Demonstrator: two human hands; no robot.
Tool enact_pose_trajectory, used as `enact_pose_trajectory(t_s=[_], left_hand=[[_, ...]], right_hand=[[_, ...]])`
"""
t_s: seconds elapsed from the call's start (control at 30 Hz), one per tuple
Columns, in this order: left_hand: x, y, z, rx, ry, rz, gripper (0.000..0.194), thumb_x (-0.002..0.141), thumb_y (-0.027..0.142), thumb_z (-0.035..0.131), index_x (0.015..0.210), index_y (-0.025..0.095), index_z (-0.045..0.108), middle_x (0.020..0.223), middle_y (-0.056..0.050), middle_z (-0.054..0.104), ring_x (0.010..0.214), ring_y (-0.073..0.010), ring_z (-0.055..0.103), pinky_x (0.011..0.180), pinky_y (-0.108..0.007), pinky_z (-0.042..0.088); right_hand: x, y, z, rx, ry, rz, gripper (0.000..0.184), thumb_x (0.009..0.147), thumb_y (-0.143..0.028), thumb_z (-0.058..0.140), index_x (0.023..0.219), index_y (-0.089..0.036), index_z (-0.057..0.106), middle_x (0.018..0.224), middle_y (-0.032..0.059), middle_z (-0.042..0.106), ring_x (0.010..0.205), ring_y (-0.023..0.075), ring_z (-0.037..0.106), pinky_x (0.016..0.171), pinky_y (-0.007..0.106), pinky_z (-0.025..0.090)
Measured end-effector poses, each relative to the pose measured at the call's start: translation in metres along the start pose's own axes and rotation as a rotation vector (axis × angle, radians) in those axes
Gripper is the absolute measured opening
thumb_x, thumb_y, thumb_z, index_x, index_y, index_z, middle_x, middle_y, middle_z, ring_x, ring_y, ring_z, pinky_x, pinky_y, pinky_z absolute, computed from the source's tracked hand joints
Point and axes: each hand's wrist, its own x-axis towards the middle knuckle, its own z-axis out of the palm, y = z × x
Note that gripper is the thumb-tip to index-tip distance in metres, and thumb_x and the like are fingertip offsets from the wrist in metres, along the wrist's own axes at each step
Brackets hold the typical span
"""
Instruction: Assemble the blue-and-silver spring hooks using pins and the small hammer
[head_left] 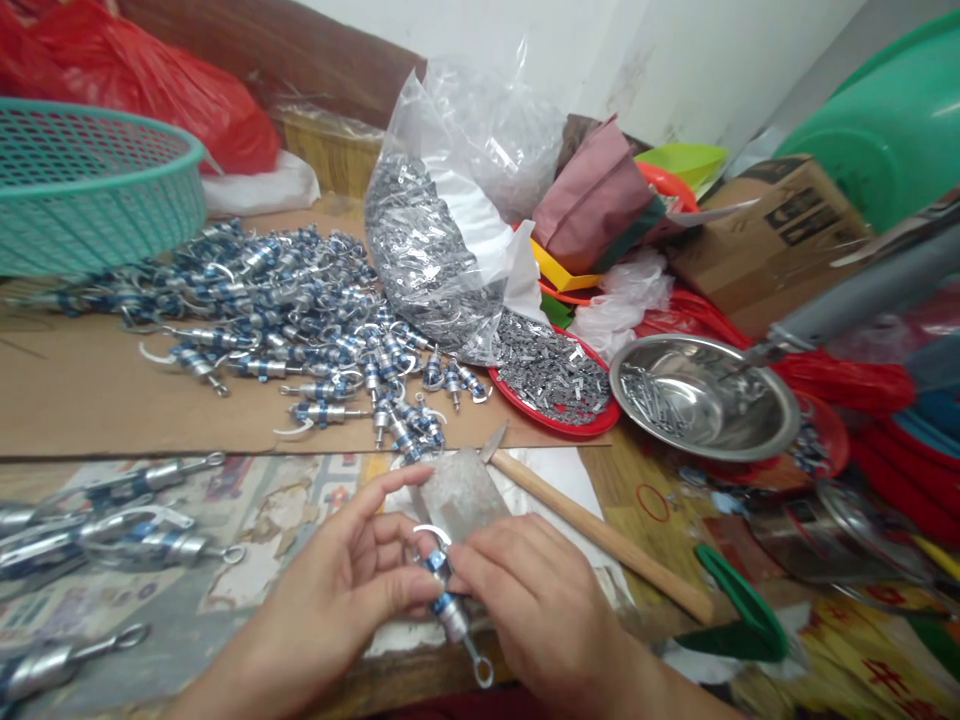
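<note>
Head view shows a blue and silver part up in both hands, near the front of the table. The left hand has its grip pinching the part with thumb and fingers. The right hand has its fingertips against the other side; I cannot tell if that grip pinches too. A gray block lies just past the hands, beside a hammer. Farther back is a big pile on cardboard.

Silver banded with blue, that metal part!
And there's a teal lattice basket far left, a red bag, grey pieces on a red plate, a tan wooden handle, a green tub far right.
</note>
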Motion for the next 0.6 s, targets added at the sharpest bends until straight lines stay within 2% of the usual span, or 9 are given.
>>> enact_pose_trajectory(t_s=[0.17, 0.23, 0.37, 0.5, 0.6], left_hand=[[-0.002, 0.000, -0.001, 0.008, 0.015, -0.006, 0.070, 0.067, 0.013, 0.072, 0.128, 0.020, 0.037, 0.074, 0.002, 0.064, 0.067, -0.0140, 0.059, 0.062, -0.025, 0.047], [-0.002, 0.000, -0.001, 0.023, 0.023, -0.013, 0.070, 0.067, 0.013, 0.072, 0.127, 0.019, 0.038, 0.073, 0.002, 0.065, 0.067, -0.0135, 0.059, 0.062, -0.024, 0.046], [0.000, -0.001, -0.001, 0.041, 0.044, 0.000, 0.067, 0.067, 0.013, 0.072, 0.126, 0.020, 0.041, 0.075, 0.002, 0.066, 0.071, -0.0136, 0.060, 0.065, -0.024, 0.047], [0.000, -0.001, -0.001, 0.049, 0.045, -0.005, 0.067, 0.068, 0.014, 0.072, 0.127, 0.020, 0.040, 0.076, 0.001, 0.065, 0.071, -0.0139, 0.060, 0.064, -0.025, 0.047], [-0.001, 0.000, -0.001, 0.048, 0.040, -0.008, 0.068, 0.068, 0.015, 0.073, 0.127, 0.021, 0.041, 0.075, 0.002, 0.065, 0.067, -0.0131, 0.060, 0.059, -0.023, 0.047]], right_hand=[[-0.009, -0.010, 0.003, -0.114, 0.010, -0.017, 0.030, 0.095, -0.018, 0.036, 0.088, -0.010, 0.063, 0.071, 0.0074, 0.065, 0.065, 0.0174, 0.056, 0.057, 0.030, 0.042], [-0.017, -0.013, 0.009, -0.213, 0.023, -0.019, 0.031, 0.096, -0.026, 0.036, 0.094, -0.009, 0.063, 0.075, 0.0086, 0.065, 0.068, 0.0191, 0.057, 0.059, 0.031, 0.042], [-0.027, -0.021, 0.020, -0.350, 0.082, 0.025, 0.050, 0.095, -0.047, 0.028, 0.102, -0.011, 0.063, 0.081, 0.0123, 0.066, 0.075, 0.0238, 0.057, 0.064, 0.035, 0.043], [-0.021, -0.026, 0.012, -0.262, 0.056, 0.107, 0.053, 0.096, -0.048, 0.023, 0.097, -0.013, 0.063, 0.074, 0.0086, 0.065, 0.064, 0.0210, 0.055, 0.056, 0.034, 0.041], [-0.019, -0.010, -0.006, -0.135, 0.046, 0.199, 0.041, 0.097, -0.038, 0.028, 0.103, -0.014, 0.061, 0.086, 0.0083, 0.065, 0.075, 0.0190, 0.059, 0.063, 0.030, 0.046]])
